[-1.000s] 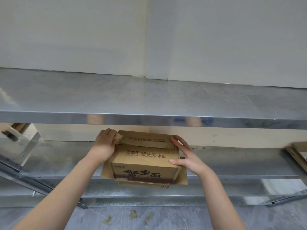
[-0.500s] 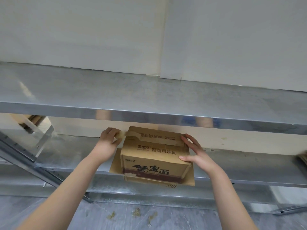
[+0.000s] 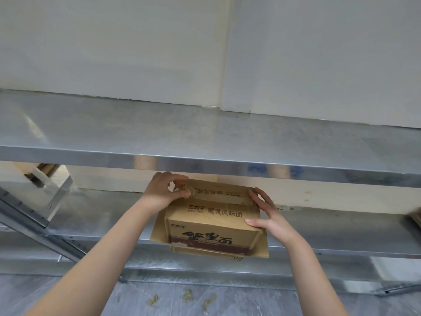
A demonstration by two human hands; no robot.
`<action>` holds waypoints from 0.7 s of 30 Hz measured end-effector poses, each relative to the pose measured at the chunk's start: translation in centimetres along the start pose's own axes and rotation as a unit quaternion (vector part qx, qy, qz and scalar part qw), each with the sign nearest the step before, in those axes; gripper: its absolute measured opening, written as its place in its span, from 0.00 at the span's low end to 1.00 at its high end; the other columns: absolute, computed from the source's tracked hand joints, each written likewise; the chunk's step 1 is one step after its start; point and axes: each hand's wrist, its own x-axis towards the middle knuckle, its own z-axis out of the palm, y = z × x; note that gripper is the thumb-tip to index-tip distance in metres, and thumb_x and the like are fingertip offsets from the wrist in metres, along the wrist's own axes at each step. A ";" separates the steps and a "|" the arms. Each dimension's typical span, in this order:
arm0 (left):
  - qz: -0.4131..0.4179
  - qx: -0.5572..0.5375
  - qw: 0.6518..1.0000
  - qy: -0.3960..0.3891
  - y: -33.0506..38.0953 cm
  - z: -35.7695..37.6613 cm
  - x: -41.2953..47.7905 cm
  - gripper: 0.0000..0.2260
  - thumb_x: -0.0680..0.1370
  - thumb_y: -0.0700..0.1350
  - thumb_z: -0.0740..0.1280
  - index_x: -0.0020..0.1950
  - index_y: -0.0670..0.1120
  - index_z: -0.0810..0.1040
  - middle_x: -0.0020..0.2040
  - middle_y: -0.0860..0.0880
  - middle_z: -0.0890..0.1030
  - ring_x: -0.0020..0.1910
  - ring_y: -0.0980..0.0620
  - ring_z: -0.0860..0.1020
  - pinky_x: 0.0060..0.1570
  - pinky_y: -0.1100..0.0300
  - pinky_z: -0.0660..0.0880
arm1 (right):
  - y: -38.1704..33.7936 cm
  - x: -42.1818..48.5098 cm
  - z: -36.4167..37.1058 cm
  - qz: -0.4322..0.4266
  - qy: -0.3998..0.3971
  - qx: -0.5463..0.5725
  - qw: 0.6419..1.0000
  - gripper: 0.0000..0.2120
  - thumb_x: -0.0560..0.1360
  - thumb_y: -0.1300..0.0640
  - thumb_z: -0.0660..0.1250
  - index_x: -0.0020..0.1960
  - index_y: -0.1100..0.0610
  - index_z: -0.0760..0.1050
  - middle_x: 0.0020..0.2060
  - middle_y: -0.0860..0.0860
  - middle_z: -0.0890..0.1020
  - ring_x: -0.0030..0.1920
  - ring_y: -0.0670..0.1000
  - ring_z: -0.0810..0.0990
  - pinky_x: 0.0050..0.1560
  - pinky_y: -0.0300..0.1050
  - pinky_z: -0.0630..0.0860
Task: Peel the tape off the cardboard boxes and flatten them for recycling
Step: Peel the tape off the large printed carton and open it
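Note:
A brown cardboard box (image 3: 211,226) with dark printed characters stands on the lower metal shelf (image 3: 95,215), on top of a flattened piece of cardboard (image 3: 159,231). My left hand (image 3: 163,190) is at the box's top left corner and pinches a crumpled end of brown tape (image 3: 185,192) lifted off the top flap. My right hand (image 3: 266,213) rests with straight fingers against the box's right side and top edge, steadying it.
An upper metal shelf (image 3: 205,142) juts out just above the box and both hands. Cardboard sits at the far left (image 3: 43,172) and at the right edge (image 3: 415,217) of the lower shelf. Scraps of tape (image 3: 186,297) lie on the grey floor.
My left hand has shifted from the box's left corner onto the top flap and lifted the tape end. The camera has tilted, so the box sits further right in view.

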 end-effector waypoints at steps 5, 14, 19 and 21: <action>0.006 0.086 0.989 -0.118 0.7 1.3 0.9 0.29 0.70 0.63 0.71 0.69 0.60 0.70 0.64 0.58 0.65 0.67 0.54 0.58 0.70 0.53 0.60 | 0.1 0.1 0.1 0.001 0.003 0.004 1.000 0.40 0.64 0.44 0.74 0.73 0.38 0.64 0.73 0.30 0.56 0.74 0.37 0.57 0.72 0.40 0.55; 0.049 0.074 0.996 0.008 -0.8 2.1 0.4 0.14 0.75 0.55 0.70 0.56 0.49 0.79 0.51 0.55 0.76 0.54 0.53 0.73 0.51 0.62 0.66 | -0.1 -0.1 -0.1 -0.001 0.001 0.005 1.000 0.41 0.63 0.42 0.74 0.73 0.38 0.64 0.73 0.28 0.56 0.72 0.32 0.57 0.65 0.28 0.57; 0.058 0.048 0.996 0.050 -1.6 1.6 -0.2 0.10 0.75 0.50 0.72 0.52 0.46 0.79 0.48 0.53 0.76 0.47 0.56 0.74 0.45 0.73 0.66 | -0.1 -0.1 -0.3 0.004 -0.014 -0.003 1.000 0.40 0.65 0.44 0.74 0.74 0.39 0.63 0.72 0.27 0.56 0.66 0.21 0.55 0.68 0.36 0.55; 0.028 0.024 0.997 0.074 -2.4 1.0 -0.5 0.09 0.74 0.50 0.72 0.50 0.47 0.79 0.47 0.53 0.76 0.46 0.56 0.74 0.46 0.71 0.68 | -0.1 -0.1 -0.5 0.005 -0.015 -0.005 1.000 0.40 0.64 0.43 0.74 0.74 0.38 0.63 0.73 0.28 0.55 0.69 0.25 0.55 0.70 0.38 0.54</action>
